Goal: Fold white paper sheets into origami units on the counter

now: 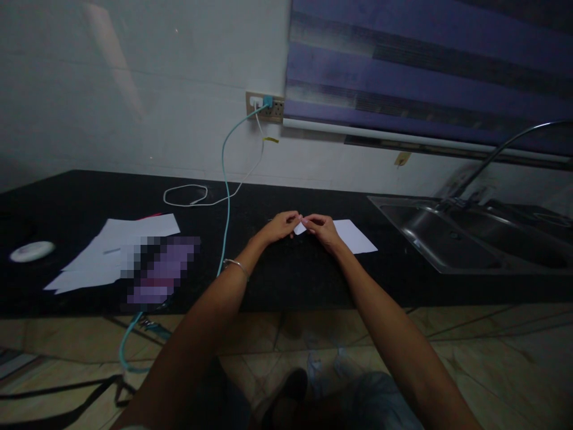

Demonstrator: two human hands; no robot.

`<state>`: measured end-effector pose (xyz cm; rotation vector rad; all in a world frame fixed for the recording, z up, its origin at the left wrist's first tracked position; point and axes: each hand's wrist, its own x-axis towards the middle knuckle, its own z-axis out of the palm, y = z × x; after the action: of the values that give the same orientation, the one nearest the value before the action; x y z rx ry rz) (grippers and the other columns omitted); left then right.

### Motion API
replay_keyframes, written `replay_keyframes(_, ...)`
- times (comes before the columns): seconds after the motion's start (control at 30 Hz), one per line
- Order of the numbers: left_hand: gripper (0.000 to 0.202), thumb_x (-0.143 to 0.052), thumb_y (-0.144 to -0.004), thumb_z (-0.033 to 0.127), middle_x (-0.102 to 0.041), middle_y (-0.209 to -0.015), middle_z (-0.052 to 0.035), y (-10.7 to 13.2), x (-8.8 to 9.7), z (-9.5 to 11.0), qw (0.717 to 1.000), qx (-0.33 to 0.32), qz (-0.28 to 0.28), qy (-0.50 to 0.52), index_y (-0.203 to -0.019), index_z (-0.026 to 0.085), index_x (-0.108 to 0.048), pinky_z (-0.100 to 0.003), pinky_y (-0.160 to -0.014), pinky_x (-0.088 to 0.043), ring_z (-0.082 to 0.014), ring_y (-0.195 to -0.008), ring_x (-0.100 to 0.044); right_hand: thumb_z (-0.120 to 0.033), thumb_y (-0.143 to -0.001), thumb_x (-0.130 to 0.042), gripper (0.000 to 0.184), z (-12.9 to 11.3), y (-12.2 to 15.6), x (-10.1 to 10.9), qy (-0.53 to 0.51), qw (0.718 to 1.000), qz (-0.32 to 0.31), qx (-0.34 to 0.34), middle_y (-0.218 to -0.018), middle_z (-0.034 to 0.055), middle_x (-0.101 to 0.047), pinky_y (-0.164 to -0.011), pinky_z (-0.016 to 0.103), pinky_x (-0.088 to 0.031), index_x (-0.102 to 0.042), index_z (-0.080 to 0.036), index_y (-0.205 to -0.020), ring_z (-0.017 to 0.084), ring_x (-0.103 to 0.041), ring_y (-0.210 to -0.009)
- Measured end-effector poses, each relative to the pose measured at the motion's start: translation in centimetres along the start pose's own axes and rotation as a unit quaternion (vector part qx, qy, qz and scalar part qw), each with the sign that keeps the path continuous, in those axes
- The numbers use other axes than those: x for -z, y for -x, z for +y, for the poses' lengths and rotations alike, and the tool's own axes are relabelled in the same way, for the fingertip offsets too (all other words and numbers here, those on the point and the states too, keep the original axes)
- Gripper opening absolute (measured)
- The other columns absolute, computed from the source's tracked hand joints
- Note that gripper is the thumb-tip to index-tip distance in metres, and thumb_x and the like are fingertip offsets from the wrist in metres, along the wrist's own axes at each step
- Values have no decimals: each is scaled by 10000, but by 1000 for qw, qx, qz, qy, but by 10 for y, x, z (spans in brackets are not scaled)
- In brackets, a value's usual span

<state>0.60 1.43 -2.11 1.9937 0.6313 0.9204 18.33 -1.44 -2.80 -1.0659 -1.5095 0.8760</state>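
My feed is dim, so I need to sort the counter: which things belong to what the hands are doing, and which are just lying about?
In hand: left hand, right hand, both pinching a corner of the white sheet.
Lying about: paper stack, white disc, teal cable, white cable, sink.

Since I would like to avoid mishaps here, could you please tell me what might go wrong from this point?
The left hand and right hand pinch the small paper between them; pulling apart might tear it. The teal cable runs close by the left forearm; a snag could yank it loose. The white sheet lies loose toward the sink and could slide that way.
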Motion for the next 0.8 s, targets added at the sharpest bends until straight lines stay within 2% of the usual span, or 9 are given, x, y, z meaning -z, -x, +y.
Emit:
replay_keyframes(0.27,365,-429,-896,485,-508,-618,23,-1,0,4,998,-1,40,-40,-762,159,-524,-198,-458,-376,-77,-465,-502,-477,-669,-721,310,4,-2,-1,-32,999,29,33,-652,-1,-629,-537,252,-403,-714,-188,-783,119,-514,-561)
replay_keyframes(0.47,373,-428,-901,487,-517,-557,26,0,1,9,996,2,71,-44,-763,158,-537,-192,-437,-360,-82,-437,-506,-490,-649,-730,332,6,-5,-2,-48,997,65,15,-676,12,-648,-508,257,-439,-706,-191,-789,129,-539,-542)
replay_keyframes(0.57,358,-432,-901,482,-508,-504,35,-1,3,7,994,23,101,-36,-770,163,-526,-186,-389,-321,-82,-381,-482,-491,-650,-730,334,5,-5,0,-70,993,97,10,-696,15,-645,-498,255,-470,-695,-189,-789,131,-549,-553)
replay_keyframes(0.67,333,-434,-904,473,-505,-467,43,-2,3,6,992,55,107,-21,-805,166,-518,-180,-356,-295,-74,-321,-443,-488,-642,-735,339,4,-5,1,-102,988,114,-3,-764,25,-652,-516,264,-521,-682,-189,-793,147,-585,-621)
replay_keyframes(0.8,296,-443,-907,453,-575,-587,16,-2,3,9,992,61,107,20,-854,168,-503,-170,-362,-317,-70,-362,-518,-489,-640,-738,354,4,-4,2,-131,983,125,-16,-801,18,-645,-532,280,-565,-663,-195,-821,148,-611,-645)
